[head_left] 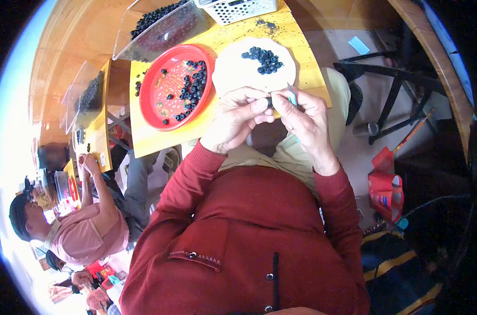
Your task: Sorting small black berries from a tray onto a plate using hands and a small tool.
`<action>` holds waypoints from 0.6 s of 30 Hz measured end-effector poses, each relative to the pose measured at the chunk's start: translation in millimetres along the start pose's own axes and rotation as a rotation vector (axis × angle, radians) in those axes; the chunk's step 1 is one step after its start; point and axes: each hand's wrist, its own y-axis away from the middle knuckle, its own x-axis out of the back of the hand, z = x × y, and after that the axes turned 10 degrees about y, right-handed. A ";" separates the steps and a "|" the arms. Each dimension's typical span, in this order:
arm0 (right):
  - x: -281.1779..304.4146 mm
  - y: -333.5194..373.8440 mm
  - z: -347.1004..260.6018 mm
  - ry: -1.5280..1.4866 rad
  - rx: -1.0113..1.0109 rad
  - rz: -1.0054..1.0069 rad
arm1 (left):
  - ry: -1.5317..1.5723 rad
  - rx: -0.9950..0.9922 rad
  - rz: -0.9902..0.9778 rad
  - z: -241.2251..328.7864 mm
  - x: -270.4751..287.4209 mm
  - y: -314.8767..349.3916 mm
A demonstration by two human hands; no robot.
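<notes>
In front of me, above my lap and the table's near edge, my two hands meet. My left hand (237,116) pinches a small dark round piece (270,102) between thumb and fingertips. Closed round a slim light-blue tool (293,96) with a pointed tip, my right hand (311,122) brings its thumb close to that piece. Its grip hides most of the tool, so its exact kind is unclear. Just beyond the hands, a white scalloped plate (233,65) carries a cluster of dark ring-like pieces (269,62). A red round tray (147,105) to the left bears more of them.
The yellow table (154,137) also holds a clear bin (167,39) of dark pieces, a white perforated basket (238,11) and dark crumbs (269,24). A person (86,226) works at another table on the left. Black metal legs (390,79) and a red bag (385,191) are at right.
</notes>
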 end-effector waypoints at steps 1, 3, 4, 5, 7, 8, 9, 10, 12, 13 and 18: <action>0.2 -0.9 -1.5 -0.001 -0.027 0.000 | 0.025 0.001 -0.015 0.6 -0.2 -0.1; 1.7 -1.6 -2.6 0.002 -0.054 0.000 | 0.054 0.000 -0.031 0.5 -1.2 -0.5; 3.4 -1.3 -2.1 0.035 -0.047 0.011 | 0.068 -0.002 -0.042 0.0 -2.3 -0.6; 4.8 -1.0 -2.5 0.068 -0.040 0.022 | 0.082 -0.004 -0.052 -0.6 -3.5 -0.8; 2.9 -1.1 -5.2 0.143 0.018 0.036 | 0.082 -0.010 -0.045 1.9 -3.7 -2.5; 1.9 -1.0 -6.8 0.217 0.070 0.052 | 0.083 -0.012 -0.035 3.0 -4.0 -3.4; 1.1 -0.2 -7.9 0.217 0.070 0.052 | 0.083 -0.012 -0.035 2.3 -4.6 -3.2; 0.1 0.3 -8.8 0.291 0.172 0.047 | 0.084 -0.020 -0.015 1.3 -5.2 -3.1; -2.3 3.7 -11.4 0.372 0.281 0.029 | 0.086 -0.026 0.008 -0.8 -4.9 -3.0; -2.1 4.7 -10.4 0.372 0.278 0.030 | 0.094 -0.034 0.002 -1.9 -4.3 -3.1; -0.7 6.9 -10.4 0.561 0.341 0.014 | 0.074 -0.035 0.029 -3.0 -3.7 -2.7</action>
